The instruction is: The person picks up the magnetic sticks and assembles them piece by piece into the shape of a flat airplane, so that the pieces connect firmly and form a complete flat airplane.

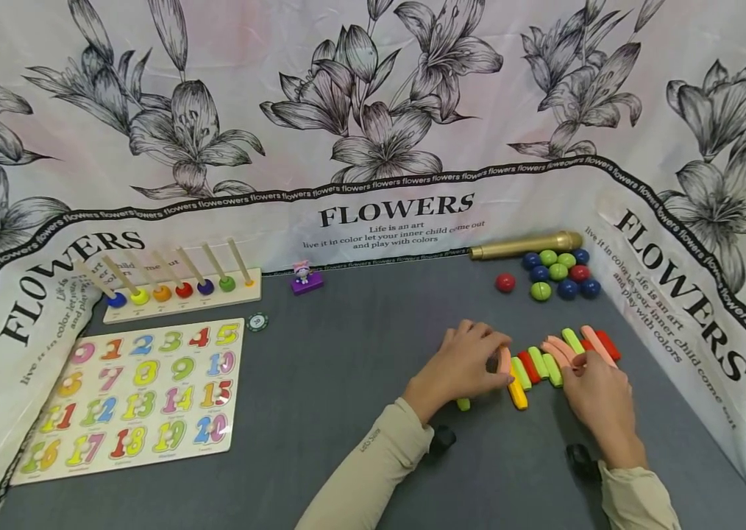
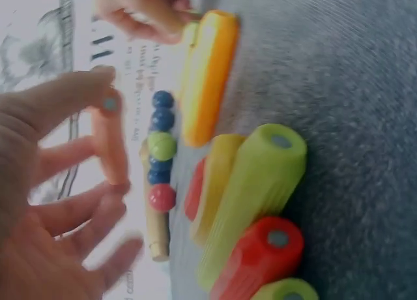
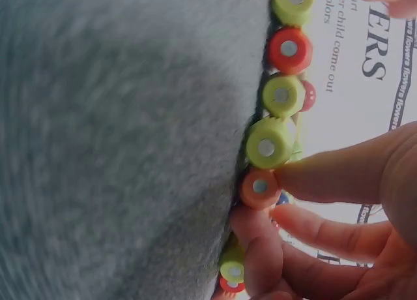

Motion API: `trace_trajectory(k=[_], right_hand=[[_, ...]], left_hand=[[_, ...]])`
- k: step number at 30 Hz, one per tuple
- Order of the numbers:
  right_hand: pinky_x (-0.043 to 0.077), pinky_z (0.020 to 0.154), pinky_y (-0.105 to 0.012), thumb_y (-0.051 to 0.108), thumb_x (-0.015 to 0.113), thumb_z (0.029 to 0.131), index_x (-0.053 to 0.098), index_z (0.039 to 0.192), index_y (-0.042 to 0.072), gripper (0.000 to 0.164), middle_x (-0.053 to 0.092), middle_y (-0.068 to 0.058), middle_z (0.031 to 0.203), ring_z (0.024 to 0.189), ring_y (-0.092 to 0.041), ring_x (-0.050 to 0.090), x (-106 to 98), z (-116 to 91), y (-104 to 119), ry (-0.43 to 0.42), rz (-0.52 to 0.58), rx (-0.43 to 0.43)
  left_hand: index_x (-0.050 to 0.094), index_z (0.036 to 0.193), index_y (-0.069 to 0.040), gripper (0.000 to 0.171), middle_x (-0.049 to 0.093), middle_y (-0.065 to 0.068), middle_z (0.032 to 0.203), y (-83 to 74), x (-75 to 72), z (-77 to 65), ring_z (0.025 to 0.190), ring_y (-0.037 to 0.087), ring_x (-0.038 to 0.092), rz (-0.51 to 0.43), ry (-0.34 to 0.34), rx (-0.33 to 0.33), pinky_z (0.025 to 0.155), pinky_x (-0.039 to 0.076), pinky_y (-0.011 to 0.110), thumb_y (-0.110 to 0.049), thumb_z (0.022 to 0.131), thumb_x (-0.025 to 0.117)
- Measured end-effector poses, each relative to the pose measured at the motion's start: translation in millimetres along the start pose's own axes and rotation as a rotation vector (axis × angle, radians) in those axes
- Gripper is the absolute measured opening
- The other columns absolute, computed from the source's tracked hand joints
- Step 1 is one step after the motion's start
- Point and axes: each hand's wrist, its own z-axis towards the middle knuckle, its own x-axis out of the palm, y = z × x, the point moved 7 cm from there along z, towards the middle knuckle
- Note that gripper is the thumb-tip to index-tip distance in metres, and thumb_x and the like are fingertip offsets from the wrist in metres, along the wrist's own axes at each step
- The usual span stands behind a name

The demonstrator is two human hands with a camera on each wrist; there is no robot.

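Between thumb and fingertips, my left hand [image 1: 455,372] holds a peach magnetic building stick [image 2: 112,147], raised at the left end of a row of similar sticks. My right hand [image 1: 601,397] pinches another peach stick [image 3: 259,188] within that row, thumb on one side and fingers on the other. Beside the left hand lies a yellow stick [image 1: 517,391], followed by green sticks [image 1: 538,364] and a red stick [image 3: 290,49]. Grey dots mark the stick ends. A green stick [image 1: 463,404] shows partly from beneath the left hand.
Blue, green and red balls [image 1: 568,288] cluster behind the row, near a gold tube [image 1: 525,245]. To the left are a number puzzle board [image 1: 237,412], a peg counting board [image 1: 250,294], a round chip [image 1: 257,322] and a purple-based figurine [image 1: 307,283]. Flower-printed cloth [image 1: 386,243] borders the table.
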Motion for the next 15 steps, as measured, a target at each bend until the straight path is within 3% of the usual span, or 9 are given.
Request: trace_trajectory(k=[4, 9, 12, 15], right_hand=[[0.048, 0.085, -0.068, 0.004, 0.061, 0.099, 0.061, 0.111, -0.021, 0.028, 0.066, -0.036, 0.099, 0.086, -0.053, 0.062, 0.1, -0.3, -3.4, 0.039, 0.027, 0.050], [0.043, 0.094, -0.072, 0.000, 0.053, 0.099, 0.060, 0.114, -0.025, 0.030, 0.063, -0.042, 0.108, 0.100, -0.061, 0.059, -4.5, -3.6, -3.0, 0.007, 0.047, 0.055], [0.040, 0.098, -0.072, -0.002, 0.053, 0.100, 0.061, 0.115, -0.026, 0.030, 0.062, -0.043, 0.108, 0.105, -0.062, 0.055, -7.9, -4.2, 1.3, -0.030, 0.063, 0.030], [0.038, 0.100, -0.071, -0.002, 0.052, 0.101, 0.061, 0.116, -0.026, 0.029, 0.062, -0.042, 0.108, 0.108, -0.060, 0.052, -9.8, -3.2, 6.4, -0.045, 0.098, 0.027]], left_hand=[[0.060, 0.152, -0.014, 0.054, 0.060, 0.003, 0.142, 11.1, -14.7, -7.8, 0.119, 0.016, 0.057, -0.423, -0.085, 0.020, 0.100, 0.048, 0.025, -0.030, 0.103, 0.075], [0.063, 0.147, -0.010, 0.048, 0.063, 0.005, 0.115, 31.9, -17.9, -17.2, 0.086, 0.012, 0.059, -0.858, -0.154, -0.061, 0.076, 0.051, 0.022, -0.014, 0.101, 0.076], [0.066, 0.144, -0.011, 0.045, 0.066, 0.000, 0.120, 43.1, -15.3, -23.3, 0.089, 0.010, 0.061, -1.009, -0.179, -0.119, 0.078, 0.053, 0.024, -0.010, 0.100, 0.072], [0.069, 0.142, -0.011, 0.042, 0.067, 0.000, 0.132, 51.4, -15.2, -28.8, 0.103, 0.012, 0.065, -1.067, -0.211, -0.145, 0.089, 0.055, 0.027, -0.008, 0.100, 0.069]])
